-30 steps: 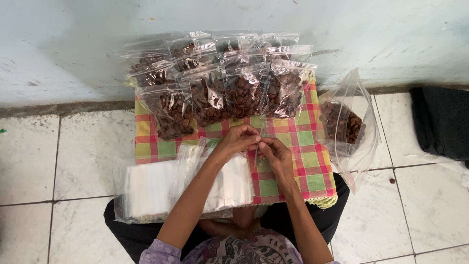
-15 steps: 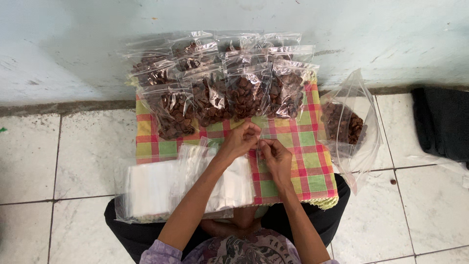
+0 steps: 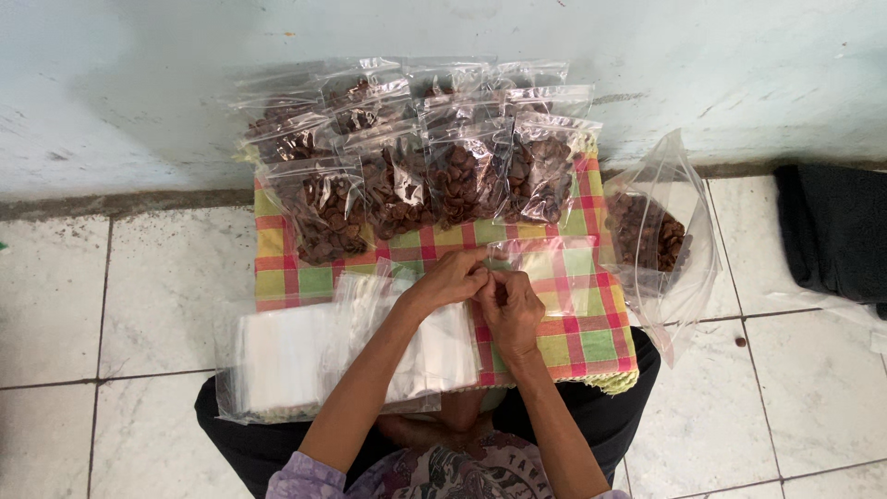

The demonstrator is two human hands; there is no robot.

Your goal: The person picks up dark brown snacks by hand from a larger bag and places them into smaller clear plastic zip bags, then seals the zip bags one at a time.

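My left hand (image 3: 448,282) and my right hand (image 3: 510,310) meet over a plaid cloth (image 3: 591,337) and pinch the edge of one empty clear plastic bag (image 3: 554,268), which stretches away to the right over the cloth. Under my left forearm lies a stack of empty clear bags (image 3: 296,356). Beyond my hands, several sealed clear bags of brown pieces (image 3: 434,171) stand in rows against the wall. A large open clear bag of the same brown pieces (image 3: 651,231) sits at the right of the cloth.
A pale wall (image 3: 139,83) rises just behind the filled bags. White floor tiles (image 3: 111,277) surround the cloth. A dark folded cloth (image 3: 836,231) lies on the floor at the far right. My crossed legs in dark trousers (image 3: 601,420) fill the bottom.
My hands stay together at the same spot on the cloth. The thin bag between them now shows spread out to the right of my fingers.
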